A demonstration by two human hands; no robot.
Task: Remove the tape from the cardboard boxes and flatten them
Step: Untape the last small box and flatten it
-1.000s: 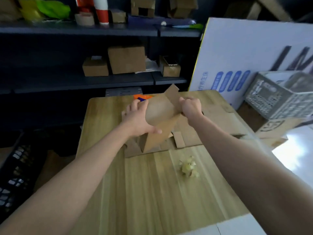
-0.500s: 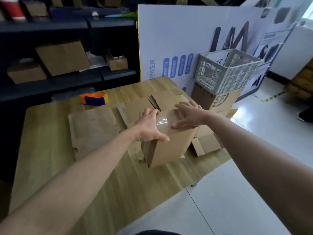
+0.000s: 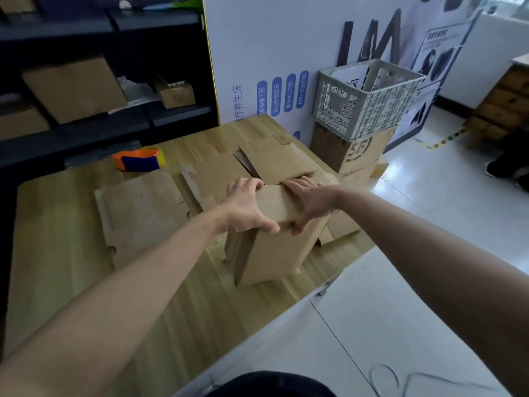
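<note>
A small brown cardboard box (image 3: 274, 253) stands upright near the right edge of the wooden table (image 3: 86, 282). My left hand (image 3: 246, 207) grips the box's top left edge, thumb down the near face. My right hand (image 3: 306, 204) lies over the top right, fingers stretched across the top and thumb on the near face. A flattened cardboard sheet (image 3: 140, 213) lies on the table to the left. More flattened cardboard pieces (image 3: 274, 159) are piled behind the box.
An orange and blue tape dispenser (image 3: 138, 159) sits at the table's back. Beside the table on the right a grey plastic crate (image 3: 369, 98) rests on stacked cardboard boxes (image 3: 352, 150). Dark shelves (image 3: 114, 81) with boxes stand behind; a white printed board (image 3: 286, 53) leans nearby.
The view has swung right and down. The box is turned upright from a tilted pose. My right hand slid over its top and both hands now clasp the top edge.
</note>
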